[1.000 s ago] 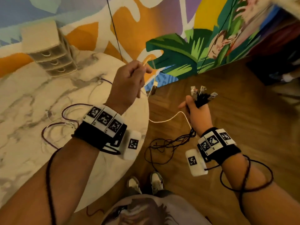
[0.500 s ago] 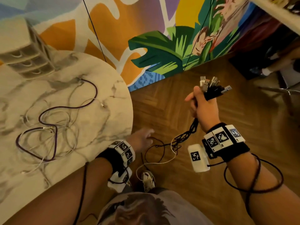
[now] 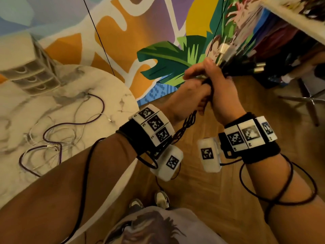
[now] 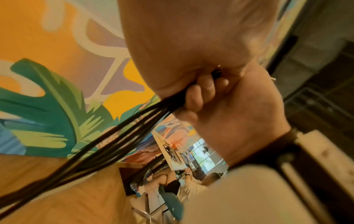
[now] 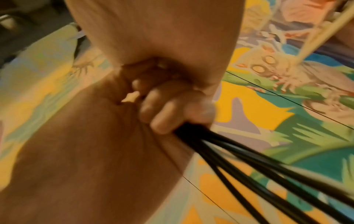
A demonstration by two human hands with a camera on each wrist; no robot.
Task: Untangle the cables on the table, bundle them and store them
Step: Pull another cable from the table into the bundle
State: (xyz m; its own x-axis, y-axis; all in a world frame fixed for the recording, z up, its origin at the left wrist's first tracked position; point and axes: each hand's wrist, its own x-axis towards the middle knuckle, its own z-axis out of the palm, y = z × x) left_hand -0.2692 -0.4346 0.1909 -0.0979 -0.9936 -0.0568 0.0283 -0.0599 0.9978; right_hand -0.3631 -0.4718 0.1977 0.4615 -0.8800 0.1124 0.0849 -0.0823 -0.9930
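Out past the table's edge, above the wooden floor, both hands meet on one bundle of black cables. My left hand grips it just below my right hand, which holds the plug ends fanned out upward. The strands hang down between my wrists. The left wrist view has curled fingers around the black cables. From the right wrist the fingers clamp the same cables. A purple cable and thin white cables lie tangled on the marble table.
A small white drawer unit stands at the back left of the table. A painted mural wall is close behind. Chair legs stand at the right, another tabletop edge juts in above, and my shoes are below.
My left hand dropped from holding a white cable up, dipped toward the floor, then rose to grip the black bundle under my right hand. The right hand lifted the bundle higher.
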